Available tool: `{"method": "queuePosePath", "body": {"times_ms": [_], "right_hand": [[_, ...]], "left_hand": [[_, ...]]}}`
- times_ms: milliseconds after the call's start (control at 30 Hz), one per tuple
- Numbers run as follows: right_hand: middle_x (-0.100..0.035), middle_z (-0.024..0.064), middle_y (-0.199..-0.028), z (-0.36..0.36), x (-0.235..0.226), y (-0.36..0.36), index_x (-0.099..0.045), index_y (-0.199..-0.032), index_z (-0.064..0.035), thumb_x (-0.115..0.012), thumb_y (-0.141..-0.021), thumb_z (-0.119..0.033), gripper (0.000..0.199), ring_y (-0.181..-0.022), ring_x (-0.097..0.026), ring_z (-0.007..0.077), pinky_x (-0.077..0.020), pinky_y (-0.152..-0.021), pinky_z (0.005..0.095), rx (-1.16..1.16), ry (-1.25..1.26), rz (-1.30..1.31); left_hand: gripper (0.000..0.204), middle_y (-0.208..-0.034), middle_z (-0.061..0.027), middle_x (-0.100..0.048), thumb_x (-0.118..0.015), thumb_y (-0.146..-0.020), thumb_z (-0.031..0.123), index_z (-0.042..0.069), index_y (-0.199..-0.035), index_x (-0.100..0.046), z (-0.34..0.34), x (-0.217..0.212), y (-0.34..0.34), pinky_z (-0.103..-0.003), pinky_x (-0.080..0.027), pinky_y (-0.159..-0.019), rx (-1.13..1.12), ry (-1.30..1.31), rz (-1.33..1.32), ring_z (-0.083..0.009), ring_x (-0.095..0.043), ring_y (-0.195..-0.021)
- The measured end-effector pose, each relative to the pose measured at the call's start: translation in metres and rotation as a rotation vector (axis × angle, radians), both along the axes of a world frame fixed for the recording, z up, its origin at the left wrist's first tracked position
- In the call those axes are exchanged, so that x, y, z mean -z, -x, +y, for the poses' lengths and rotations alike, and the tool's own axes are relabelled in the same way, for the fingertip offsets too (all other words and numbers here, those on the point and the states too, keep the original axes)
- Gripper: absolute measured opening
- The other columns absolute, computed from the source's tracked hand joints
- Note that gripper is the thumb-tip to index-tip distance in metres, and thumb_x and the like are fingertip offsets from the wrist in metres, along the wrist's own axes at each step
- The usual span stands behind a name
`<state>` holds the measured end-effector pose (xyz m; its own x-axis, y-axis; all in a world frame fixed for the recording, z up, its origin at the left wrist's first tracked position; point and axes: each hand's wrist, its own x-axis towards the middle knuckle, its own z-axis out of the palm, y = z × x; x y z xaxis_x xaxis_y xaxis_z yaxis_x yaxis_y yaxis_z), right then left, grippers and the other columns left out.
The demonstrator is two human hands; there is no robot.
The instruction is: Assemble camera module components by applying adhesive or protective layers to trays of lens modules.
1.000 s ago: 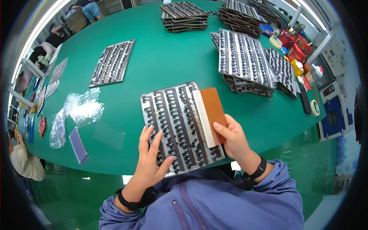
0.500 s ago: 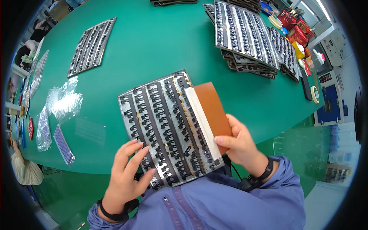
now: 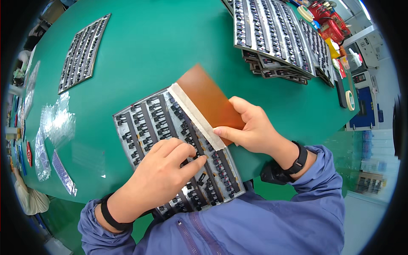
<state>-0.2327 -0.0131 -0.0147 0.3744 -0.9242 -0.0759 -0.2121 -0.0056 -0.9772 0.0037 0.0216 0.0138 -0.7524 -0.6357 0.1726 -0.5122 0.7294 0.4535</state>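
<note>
A metal tray point(image 3: 146, 111) with rows of small black parts rests at the table's near edge, tilted toward me. My right hand point(image 3: 255, 129) pinches an orange-brown board point(image 3: 208, 95) between thumb and fingers. A pale strip point(image 3: 196, 117) runs along the board's left edge and lies over the tray's right-hand rows. My left hand point(image 3: 168, 170) is above the middle of the tray, fingers curled and thumb close to the index finger. Whatever is between those fingertips, if anything, is too small to make out. Some black parts below them lie askew.
Similar filled trays point(image 3: 272, 38) are stacked at the far right; another tray point(image 3: 85, 53) lies at the far left. Clear plastic wrapping point(image 3: 59, 121) and a purple patterned strip point(image 3: 63, 172) are on the left. Tape rolls point(image 3: 349, 100) and red tool holders point(image 3: 329, 27) line the right side.
My left hand has moved from the tray's left edge to over its middle, its fingers curling in. The board in my right hand has shifted left and up across the tray, turning slightly.
</note>
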Motion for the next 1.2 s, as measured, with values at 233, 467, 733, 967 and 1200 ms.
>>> {"method": "queuePosePath", "body": {"times_ms": [233,467,733,967,1200], "right_hand": [[-0.066,0.0038,-0.088,-0.006,-0.001,0.000,-0.057,-0.104,0.0023,-0.073,-0.083,-0.006,0.028,-0.076,-0.059,0.0050,-0.0498,-0.062,0.0224,-0.032,0.052,0.086],[-0.067,0.0078,-0.078,-0.007,0.002,0.002,-0.056,-0.099,0.0008,-0.074,-0.081,-0.009,0.027,-0.067,-0.064,0.0112,-0.0495,-0.058,0.0249,-0.057,0.152,0.096],[-0.066,0.0033,-0.077,-0.007,0.003,0.002,-0.058,-0.100,0.0016,-0.074,-0.082,-0.005,0.026,-0.067,-0.061,0.0051,-0.0471,-0.058,0.0216,-0.070,0.134,0.123],[-0.064,0.0045,-0.085,-0.008,0.008,0.000,-0.057,-0.102,0.0025,-0.073,-0.081,-0.003,0.027,-0.074,-0.059,0.0054,-0.0479,-0.062,0.0227,-0.015,0.113,0.085],[-0.064,0.0107,-0.077,-0.009,0.003,-0.002,-0.052,-0.092,-0.0014,-0.071,-0.082,-0.007,0.022,-0.066,-0.062,0.0141,-0.0488,-0.057,0.0280,0.009,0.170,0.090]], "left_hand": [[0.036,-0.092,-0.0025,-0.053,-0.072,-0.069,0.011,0.013,-0.105,-0.070,-0.007,0.006,0.004,-0.036,-0.047,-0.074,0.051,-0.004,-0.017,-0.0221,-0.053,-0.086],[0.041,-0.091,-0.0028,-0.050,-0.075,-0.068,0.018,0.013,-0.108,-0.069,-0.008,0.009,0.008,-0.036,-0.044,-0.072,0.046,0.022,-0.021,-0.0216,-0.051,-0.085],[0.037,-0.091,-0.0037,-0.052,-0.062,-0.071,0.014,0.007,-0.106,-0.069,-0.007,0.004,0.012,-0.033,-0.043,-0.074,0.054,0.139,-0.102,-0.0197,-0.053,-0.087],[0.034,-0.088,-0.0030,-0.052,-0.062,-0.073,0.014,0.007,-0.106,-0.070,-0.006,0.012,0.009,-0.033,-0.042,-0.072,-0.009,0.106,-0.060,-0.0197,-0.052,-0.086],[0.032,-0.087,-0.0025,-0.051,-0.069,-0.074,0.015,0.006,-0.105,-0.070,-0.008,0.011,0.013,-0.034,-0.042,-0.069,-0.065,0.118,-0.065,-0.0197,-0.051,-0.083]]}}
